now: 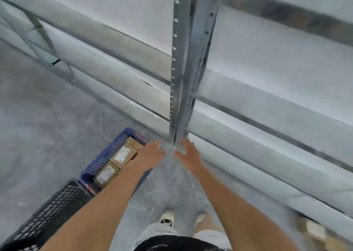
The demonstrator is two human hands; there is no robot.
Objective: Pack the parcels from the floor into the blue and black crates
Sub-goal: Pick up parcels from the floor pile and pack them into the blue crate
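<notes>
Both hands empty: left hand [152,151] and right hand [188,153] reach forward and down with fingers spread and nearly straight, palms turned toward each other, holding nothing; motion blur softens the fingertips. Beneath them only bare concrete floor [47,117] at the foot of a grey metal shelf upright [181,69]. Blue crate [107,159] sits on the floor just left of the left forearm, with at least two brown cardboard parcels [123,155] lying flat inside, white labels up, side by side. Black crate [53,210] stands touching or just beside the blue one, nearer the person; its contents are not visible from this angle. One more brownish parcel [313,231] seems to lie on the floor at far right, near the shelf base, heavily blurred. Handling judgement: small flat cartons, probably light and stiff, with matte faces unlikely to slip; corners may crush if squeezed hard. Best hold looks like thumb on one long edge and fingers on the opposite, or a palm on each side, laying each flat beside those already packed.
</notes>
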